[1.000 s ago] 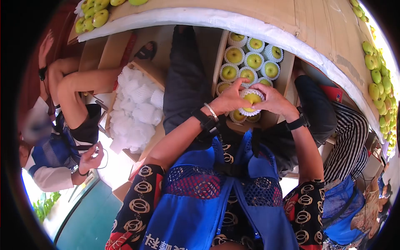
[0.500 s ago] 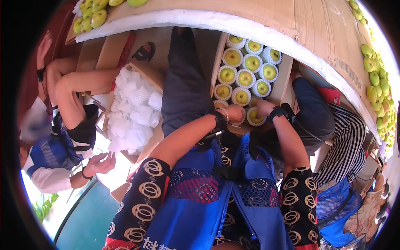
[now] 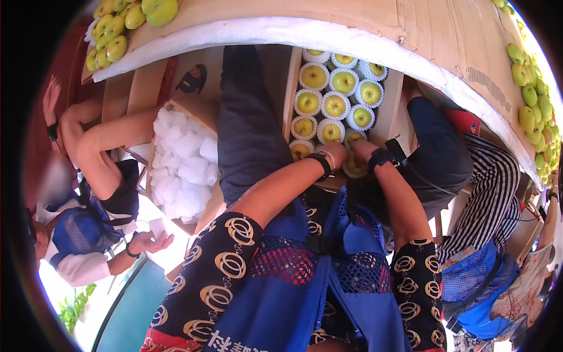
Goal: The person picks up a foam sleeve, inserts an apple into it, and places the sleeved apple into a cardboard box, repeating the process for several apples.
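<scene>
A cardboard box point(image 3: 394, 108) holds rows of yellow-green fruits point(image 3: 335, 106), each in a white foam net. My left hand point(image 3: 334, 154) is over the near rows of the box, its fingers curled down against the wrapped fruits. Close beside it, my right hand point(image 3: 364, 151) reaches in from the right with bent fingers, at a netted fruit point(image 3: 354, 167) near the box's front end. The fingertips of both hands are partly hidden, so what they grip cannot be made out.
Left of my leg stands a carton of white foam nets point(image 3: 185, 167). A cardboard-covered table point(image 3: 352, 29) with a white edge crosses the top, bearing loose green fruits point(image 3: 115, 48). A person point(image 3: 88, 229) sits at the left; another in striped trousers point(image 3: 484, 182) is at the right.
The view has shifted a little, moving the box leftward in the picture. My left hand is now farther forward over the near fruits, and both hands are closer together.
</scene>
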Tool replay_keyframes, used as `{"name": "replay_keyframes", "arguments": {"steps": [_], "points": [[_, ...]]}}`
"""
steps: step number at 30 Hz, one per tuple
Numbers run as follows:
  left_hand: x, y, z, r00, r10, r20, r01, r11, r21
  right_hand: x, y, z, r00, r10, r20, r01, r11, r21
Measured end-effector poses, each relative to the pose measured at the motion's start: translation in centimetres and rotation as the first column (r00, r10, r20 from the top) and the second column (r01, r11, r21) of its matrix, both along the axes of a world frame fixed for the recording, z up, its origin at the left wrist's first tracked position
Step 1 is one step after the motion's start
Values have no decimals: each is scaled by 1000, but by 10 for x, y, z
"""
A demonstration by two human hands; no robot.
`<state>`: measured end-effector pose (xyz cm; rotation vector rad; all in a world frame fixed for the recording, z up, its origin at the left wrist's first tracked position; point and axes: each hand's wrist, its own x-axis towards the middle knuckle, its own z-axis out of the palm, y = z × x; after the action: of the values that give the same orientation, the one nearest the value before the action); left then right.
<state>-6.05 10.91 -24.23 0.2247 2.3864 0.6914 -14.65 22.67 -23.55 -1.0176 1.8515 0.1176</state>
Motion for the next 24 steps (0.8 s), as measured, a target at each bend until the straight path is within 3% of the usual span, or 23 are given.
{"name": "replay_keyframes", "arguments": {"steps": [5, 8, 10, 13, 16, 20, 22, 23, 24], "points": [[1, -11, 10, 999, -41, -24, 39, 998, -48, 2, 10, -24, 995, -97, 29, 99, 993, -61], [-1, -18, 14, 996, -78, 43, 81, 994, -72, -1, 7, -29, 981, -130, 147, 124, 991, 46], [1, -19, 18, 1000, -22, -11, 21, 997, -75, 0, 13, -22, 946, -252, 201, 260, 965, -13], [0, -24, 26, 997, -68, 39, 70, 996, -61, 5, 13, -18, 933, -292, 209, 315, 945, -90], [4, -22, 25, 1000, 18, -15, -19, 999, -50, 5, 8, -13, 927, -305, 217, 313, 950, -5], [3, -21, 32, 1000, 31, 6, -30, 997, -65, 2, 9, -5, 925, -269, 268, 283, 959, -14], [4, -19, 28, 999, 44, -8, -44, 997, -55, 1, 8, -11, 921, -178, 347, 192, 981, -4], [4, -19, 28, 999, 45, -14, -46, 997, -56, 4, 10, -15, 923, -177, 342, 190, 982, -6], [6, -19, 27, 998, 53, -22, -54, 998, -45, 13, 16, -29, 958, -174, 230, 196, 977, -78]]}}
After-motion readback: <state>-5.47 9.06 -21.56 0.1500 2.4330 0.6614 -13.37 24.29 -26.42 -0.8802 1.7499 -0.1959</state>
